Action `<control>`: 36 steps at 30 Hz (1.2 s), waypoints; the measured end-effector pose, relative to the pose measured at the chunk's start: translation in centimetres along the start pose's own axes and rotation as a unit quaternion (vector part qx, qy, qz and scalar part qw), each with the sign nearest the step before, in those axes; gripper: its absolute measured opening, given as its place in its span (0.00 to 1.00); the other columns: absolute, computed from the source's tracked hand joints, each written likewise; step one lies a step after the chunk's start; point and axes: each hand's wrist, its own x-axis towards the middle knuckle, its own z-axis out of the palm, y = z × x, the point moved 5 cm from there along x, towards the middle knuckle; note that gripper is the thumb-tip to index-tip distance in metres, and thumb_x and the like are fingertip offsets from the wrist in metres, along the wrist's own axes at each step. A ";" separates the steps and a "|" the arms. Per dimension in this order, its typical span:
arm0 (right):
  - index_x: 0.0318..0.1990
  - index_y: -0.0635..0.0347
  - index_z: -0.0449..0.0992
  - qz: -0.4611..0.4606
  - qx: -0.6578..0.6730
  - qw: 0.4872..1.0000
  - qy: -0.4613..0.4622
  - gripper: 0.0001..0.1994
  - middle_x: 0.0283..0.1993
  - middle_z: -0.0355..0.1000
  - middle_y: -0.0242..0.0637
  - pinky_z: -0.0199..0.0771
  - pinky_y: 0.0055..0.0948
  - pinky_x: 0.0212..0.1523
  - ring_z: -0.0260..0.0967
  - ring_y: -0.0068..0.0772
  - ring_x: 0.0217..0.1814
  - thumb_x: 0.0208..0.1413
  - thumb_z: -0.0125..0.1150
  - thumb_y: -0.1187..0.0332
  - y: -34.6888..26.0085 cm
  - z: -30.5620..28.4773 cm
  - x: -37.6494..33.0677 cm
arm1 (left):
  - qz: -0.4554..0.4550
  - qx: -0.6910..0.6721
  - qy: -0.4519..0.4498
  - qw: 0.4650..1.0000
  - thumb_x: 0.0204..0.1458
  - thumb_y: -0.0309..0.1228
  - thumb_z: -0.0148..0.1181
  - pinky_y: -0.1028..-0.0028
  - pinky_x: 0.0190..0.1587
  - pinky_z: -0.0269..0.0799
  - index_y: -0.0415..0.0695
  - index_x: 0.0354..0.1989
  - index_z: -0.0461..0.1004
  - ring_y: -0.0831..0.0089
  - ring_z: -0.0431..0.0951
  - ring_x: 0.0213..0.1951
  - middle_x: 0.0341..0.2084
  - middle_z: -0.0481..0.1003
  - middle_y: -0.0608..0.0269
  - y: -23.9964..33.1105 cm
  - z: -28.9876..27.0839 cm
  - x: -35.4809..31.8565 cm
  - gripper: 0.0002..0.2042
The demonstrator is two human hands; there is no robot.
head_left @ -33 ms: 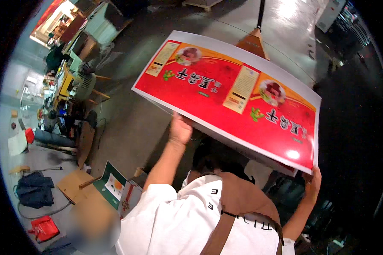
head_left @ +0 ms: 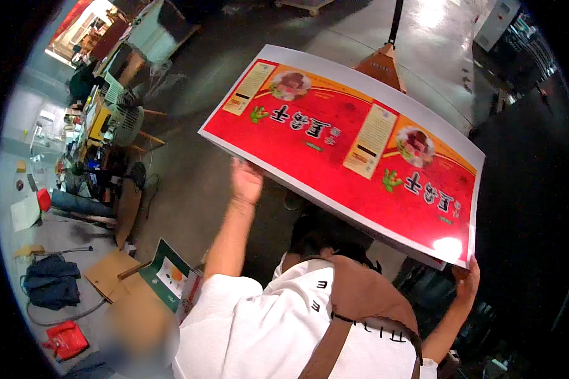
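A wide stack of large printed sheets (head_left: 297, 148), red with a white border and yellow panels, is held out in front of me, tilted down to the right. My left hand (head_left: 245, 182) grips its near edge toward the left end, the fingers partly hidden underneath. At the near right corner, my right hand (head_left: 467, 281) has hold of the edge, its fingers partly under the sheets. A greyish layer shows below the top sheet along the near side.
Beyond the sheets stands an orange pallet jack (head_left: 382, 66) with a black handle. A chair (head_left: 128, 126) and a cluttered workbench line the left. Nearer lie flat cardboard (head_left: 112, 276), a green printed board (head_left: 161, 287), dark cloth (head_left: 52, 283) and a red bag (head_left: 66, 340).
My left hand has slid leftward along the near edge of the sheets. The stack and my right hand have shifted slightly to the right and down.
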 end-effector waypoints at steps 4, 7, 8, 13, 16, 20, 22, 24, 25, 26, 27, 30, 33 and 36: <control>0.47 0.61 0.68 0.014 -0.041 0.999 0.031 0.20 0.40 0.71 0.33 0.70 0.27 0.35 0.70 0.28 0.39 0.53 0.51 0.55 0.9 1.3 -0.3 | 0.025 0.137 0.080 0.987 0.52 0.52 0.42 0.68 0.47 0.67 0.38 0.39 0.69 0.68 0.72 0.42 0.37 0.73 0.56 16.4 -4.4 6.6 0.26; 0.49 0.61 0.67 -0.015 -0.027 0.998 0.060 0.22 0.46 0.69 0.36 0.70 0.29 0.41 0.68 0.30 0.46 0.53 0.51 0.55 -0.2 4.5 -1.3 | -0.114 0.275 0.033 0.954 0.51 0.54 0.44 0.73 0.42 0.69 0.39 0.35 0.72 0.71 0.74 0.37 0.31 0.76 0.61 23.6 -3.5 10.2 0.26; 0.51 0.61 0.65 -0.009 -0.001 0.999 0.053 0.23 0.49 0.67 0.37 0.68 0.31 0.45 0.66 0.32 0.49 0.53 0.51 0.55 -1.0 5.5 -1.3 | -0.145 0.338 0.019 0.930 0.51 0.52 0.46 0.72 0.39 0.71 0.39 0.37 0.72 0.72 0.75 0.36 0.32 0.76 0.61 25.7 -3.7 11.4 0.25; 0.50 0.59 0.66 0.038 -0.062 0.995 0.071 0.24 0.46 0.69 0.35 0.70 0.30 0.40 0.68 0.31 0.44 0.51 0.53 0.52 -3.5 6.2 -0.9 | -0.323 0.529 -0.006 0.785 0.49 0.47 0.52 0.67 0.38 0.73 0.40 0.40 0.71 0.71 0.75 0.37 0.34 0.75 0.62 26.5 -0.8 15.0 0.21; 0.48 0.57 0.67 0.043 -0.109 0.986 0.121 0.22 0.42 0.70 0.35 0.70 0.28 0.33 0.69 0.29 0.39 0.51 0.54 0.52 -4.0 9.0 -1.0 | -0.389 0.549 -0.005 0.740 0.48 0.44 0.55 0.64 0.38 0.73 0.40 0.39 0.71 0.70 0.74 0.38 0.35 0.74 0.59 25.5 0.5 15.7 0.19; 0.46 0.55 0.67 0.054 -0.239 0.960 0.134 0.20 0.37 0.71 0.33 0.69 0.25 0.25 0.70 0.28 0.31 0.50 0.54 0.53 -4.0 8.0 -0.6 | -0.400 0.607 0.045 0.685 0.44 0.44 0.59 0.63 0.35 0.74 0.39 0.40 0.70 0.66 0.74 0.37 0.32 0.73 0.57 26.1 -1.1 16.5 0.21; 0.45 0.55 0.67 0.102 -0.257 0.952 0.128 0.20 0.35 0.71 0.32 0.68 0.25 0.23 0.70 0.28 0.29 0.50 0.54 0.53 -4.4 8.7 -0.6 | -0.421 0.601 0.036 0.679 0.42 0.44 0.60 0.63 0.34 0.74 0.39 0.42 0.69 0.65 0.74 0.35 0.32 0.73 0.56 25.9 0.1 16.3 0.23; 0.46 0.57 0.66 0.137 -0.259 0.948 0.123 0.21 0.34 0.71 0.32 0.68 0.25 0.23 0.70 0.28 0.28 0.50 0.54 0.52 -5.5 9.7 -0.4 | -0.412 0.609 0.037 0.677 0.42 0.44 0.61 0.64 0.33 0.74 0.39 0.42 0.69 0.65 0.74 0.34 0.32 0.73 0.55 25.9 0.8 16.2 0.23; 0.47 0.57 0.66 0.092 -0.234 0.958 0.139 0.22 0.34 0.71 0.32 0.68 0.25 0.24 0.70 0.28 0.28 0.50 0.54 0.52 -6.5 10.5 -0.1 | -0.374 0.581 0.057 0.720 0.42 0.43 0.60 0.63 0.33 0.74 0.40 0.43 0.68 0.65 0.75 0.33 0.33 0.73 0.56 25.6 1.6 15.9 0.24; 0.47 0.57 0.65 0.046 -0.209 0.964 0.155 0.22 0.34 0.71 0.32 0.68 0.25 0.24 0.70 0.29 0.29 0.50 0.54 0.52 -7.4 11.0 0.2 | -0.370 0.581 0.062 0.722 0.41 0.43 0.60 0.63 0.33 0.73 0.40 0.43 0.68 0.65 0.74 0.34 0.34 0.73 0.56 25.5 2.3 15.7 0.24; 0.49 0.58 0.65 0.044 -0.184 0.979 0.078 0.23 0.35 0.71 0.32 0.69 0.24 0.25 0.70 0.27 0.31 0.50 0.53 0.53 -8.3 9.9 0.9 | -0.368 0.579 0.066 0.724 0.41 0.43 0.60 0.62 0.33 0.73 0.41 0.43 0.68 0.65 0.74 0.35 0.34 0.73 0.56 25.5 3.0 15.6 0.24; 0.43 0.58 0.68 -0.025 -0.206 0.967 0.146 0.19 0.30 0.72 0.32 0.67 0.22 0.20 0.69 0.24 0.26 0.50 0.55 0.54 -11.3 13.3 1.9 | -0.399 0.535 0.064 0.742 0.41 0.44 0.61 0.57 0.35 0.73 0.42 0.44 0.68 0.64 0.73 0.39 0.36 0.72 0.56 25.9 1.4 16.2 0.24; 0.46 0.61 0.68 -0.017 -0.203 0.973 0.105 0.20 0.33 0.72 0.32 0.68 0.22 0.22 0.70 0.23 0.28 0.50 0.54 0.55 -12.1 16.6 2.8 | -0.352 0.528 0.099 0.767 0.41 0.44 0.60 0.61 0.33 0.75 0.39 0.43 0.68 0.64 0.75 0.33 0.33 0.73 0.54 25.6 1.6 15.4 0.25; 0.46 0.61 0.68 0.006 -0.201 0.973 0.117 0.21 0.32 0.72 0.32 0.67 0.20 0.21 0.69 0.23 0.27 0.50 0.54 0.55 -11.8 15.2 3.9 | -0.376 0.540 0.099 0.747 0.41 0.43 0.60 0.65 0.30 0.76 0.36 0.44 0.67 0.65 0.76 0.30 0.33 0.73 0.52 25.3 1.2 15.5 0.26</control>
